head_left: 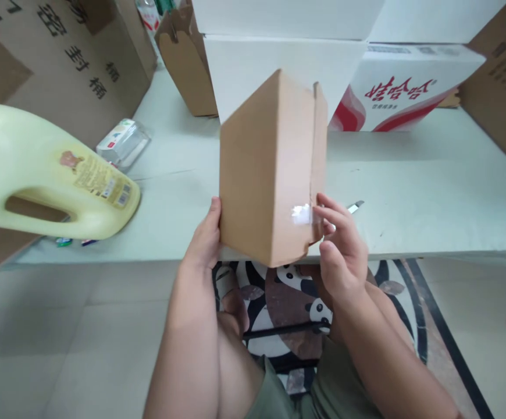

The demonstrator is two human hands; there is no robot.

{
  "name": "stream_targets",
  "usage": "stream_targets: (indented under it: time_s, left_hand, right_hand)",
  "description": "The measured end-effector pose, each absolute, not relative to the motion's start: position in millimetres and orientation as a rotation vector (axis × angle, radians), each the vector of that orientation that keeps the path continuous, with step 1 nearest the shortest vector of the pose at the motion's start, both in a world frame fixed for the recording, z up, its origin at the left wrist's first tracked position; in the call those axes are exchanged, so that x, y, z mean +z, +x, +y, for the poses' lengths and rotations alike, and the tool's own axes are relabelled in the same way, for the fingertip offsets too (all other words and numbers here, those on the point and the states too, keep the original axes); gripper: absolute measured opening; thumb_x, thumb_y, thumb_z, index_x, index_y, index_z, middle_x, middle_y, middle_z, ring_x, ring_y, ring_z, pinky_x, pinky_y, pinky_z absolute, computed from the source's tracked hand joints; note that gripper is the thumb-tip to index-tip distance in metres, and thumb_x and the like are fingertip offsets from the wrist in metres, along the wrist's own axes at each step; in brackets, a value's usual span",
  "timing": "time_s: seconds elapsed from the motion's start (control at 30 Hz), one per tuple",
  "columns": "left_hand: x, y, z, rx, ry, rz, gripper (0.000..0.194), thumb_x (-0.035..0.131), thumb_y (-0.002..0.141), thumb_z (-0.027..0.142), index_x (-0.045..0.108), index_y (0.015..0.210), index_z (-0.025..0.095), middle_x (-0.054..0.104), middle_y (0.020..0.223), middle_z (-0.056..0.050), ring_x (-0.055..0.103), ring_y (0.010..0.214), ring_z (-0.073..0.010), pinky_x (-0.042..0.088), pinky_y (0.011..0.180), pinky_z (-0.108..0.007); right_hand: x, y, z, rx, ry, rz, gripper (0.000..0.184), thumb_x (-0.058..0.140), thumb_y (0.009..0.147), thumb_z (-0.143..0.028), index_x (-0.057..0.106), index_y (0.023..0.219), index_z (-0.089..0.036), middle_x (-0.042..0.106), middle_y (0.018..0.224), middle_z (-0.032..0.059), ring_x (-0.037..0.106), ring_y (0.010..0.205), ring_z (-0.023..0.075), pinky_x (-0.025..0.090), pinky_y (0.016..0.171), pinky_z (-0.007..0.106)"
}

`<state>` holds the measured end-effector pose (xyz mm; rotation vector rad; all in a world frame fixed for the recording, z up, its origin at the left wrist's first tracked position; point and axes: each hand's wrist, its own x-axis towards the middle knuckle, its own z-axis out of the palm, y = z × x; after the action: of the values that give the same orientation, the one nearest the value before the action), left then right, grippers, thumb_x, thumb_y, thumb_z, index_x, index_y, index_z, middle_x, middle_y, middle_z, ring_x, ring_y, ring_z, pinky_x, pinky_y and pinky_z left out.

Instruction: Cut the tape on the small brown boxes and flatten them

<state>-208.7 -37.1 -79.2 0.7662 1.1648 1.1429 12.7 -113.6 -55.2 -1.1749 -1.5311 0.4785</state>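
A brown cardboard box [249, 174] stands tilted above the table's front edge, one corner towards me. My left hand [205, 235] grips its left side, thumb along the edge and the other fingers hidden behind. A short strip of clear tape [300, 215] shines low on the right-hand face, reaching towards a loose flap [320, 139]. At that flap my right hand [342, 250] has its fingertips on the tape's end, fingers bent and thumb apart. Just beyond these fingers lies a utility knife [355, 206], its blade showing and its handle partly hidden by the hand.
On the left a pale yellow jug [100, 209] leans near a clear plastic package [123, 142] and a large carton [56, 75]. Behind stand an open brown box [187, 70], a white box [244, 70] and a red-and-white carton [403, 87]. The pale table [431, 192] ends before my knees.
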Motion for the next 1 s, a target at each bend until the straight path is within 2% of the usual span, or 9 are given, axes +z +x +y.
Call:
stream_targets:
  time_s: [0.27,0.4,0.47,0.57,0.67,0.77,0.83,0.9,1.0]
  left_hand:
    - [-72.7,-195.3,-40.3,0.682,0.985,1.250,0.045,0.066,0.089,0.063,0.078,0.110,0.025,0.082,0.102,-0.013,0.077,0.095,-0.0306,0.062,0.071,-0.039]
    - [-65.9,-194.3,-43.8,0.497,1.147,1.360,0.049,0.070,0.081,0.069,0.076,0.093,0.022,0.075,0.072,-0.008,0.065,0.057,-0.0217,0.046,0.048,-0.030]
    - [-67.2,-194.5,-42.9,0.449,1.286,1.411,0.051,0.066,0.082,0.071,0.074,0.086,0.020,0.066,0.062,-0.004,0.057,0.050,-0.0174,0.040,0.046,-0.027]
    - [-72.0,-192.5,-39.0,0.743,1.493,1.608,0.047,0.071,0.080,0.064,0.075,0.096,0.020,0.068,0.068,-0.004,0.062,0.061,-0.0193,0.048,0.057,-0.029]
    - [-72.7,-184.3,-41.1,1.447,1.613,1.561,0.053,0.071,0.079,0.062,0.073,0.118,0.026,0.076,0.109,-0.010,0.071,0.105,-0.0274,0.059,0.086,-0.039]
    - [-65.5,-169.1,-55.0,1.801,1.903,1.113,0.050,0.054,0.089,0.067,0.075,0.119,0.033,0.071,0.132,-0.007,0.059,0.136,-0.0307,0.047,0.116,-0.051]
    - [-59.6,-158.1,-66.8,1.623,2.226,0.996,0.047,0.048,0.095,0.063,0.077,0.117,0.034,0.074,0.126,-0.007,0.061,0.133,-0.0325,0.040,0.121,-0.057]
    - [-56.4,-149.3,-75.8,1.550,2.407,1.018,0.034,0.059,0.092,0.049,0.076,0.116,0.031,0.076,0.122,-0.008,0.064,0.126,-0.0333,0.045,0.115,-0.058]
    - [-57.9,-143.2,-80.0,1.621,2.449,1.110,0.028,0.065,0.086,0.035,0.076,0.110,0.029,0.077,0.116,-0.008,0.067,0.116,-0.0326,0.050,0.108,-0.057]
  right_hand:
    - [-52.6,34.2,-114.8,0.428,-1.138,-1.567,0.032,0.052,0.101,-0.036,0.067,0.129,-0.033,0.067,0.136,0.0075,0.061,0.130,0.0307,0.046,0.112,0.058]
    - [-66.6,46.0,-110.9,0.421,-1.145,-1.547,0.031,0.052,0.100,-0.036,0.069,0.125,-0.032,0.059,0.142,0.0087,0.057,0.133,0.0304,0.047,0.113,0.055]
    - [-74.1,50.0,-108.1,0.438,-1.136,-1.516,0.033,0.050,0.100,-0.036,0.069,0.127,-0.032,0.053,0.146,0.0090,0.053,0.139,0.0301,0.046,0.116,0.054]
    - [-79.5,54.0,-104.0,0.508,-1.118,-1.477,0.040,0.050,0.101,-0.039,0.058,0.140,-0.034,0.053,0.148,0.0093,0.050,0.143,0.0289,0.046,0.117,0.053]
    - [-78.2,55.2,-100.7,0.555,-1.097,-1.516,0.040,0.052,0.100,-0.044,0.057,0.138,-0.033,0.057,0.148,0.0096,0.051,0.144,0.0284,0.046,0.118,0.053]
    - [-76.0,53.7,-98.0,0.596,-0.995,-1.646,0.039,0.051,0.101,-0.046,0.059,0.136,-0.031,0.054,0.155,0.0097,0.050,0.147,0.0275,0.044,0.121,0.051]
    - [-75.9,52.5,-96.3,0.629,-0.936,-1.682,0.047,0.051,0.101,-0.047,0.052,0.146,-0.031,0.051,0.159,0.0102,0.051,0.146,0.0272,0.046,0.119,0.049]
    - [-76.7,53.0,-94.4,0.654,-0.958,-1.647,0.052,0.049,0.101,-0.048,0.047,0.149,-0.029,0.058,0.152,0.0115,0.059,0.135,0.0267,0.052,0.111,0.048]
    - [-77.0,59.7,-91.6,0.637,-1.204,-1.485,0.038,0.047,0.099,-0.045,0.058,0.129,-0.024,0.072,0.110,0.0089,0.068,0.097,0.0225,0.056,0.085,0.040]
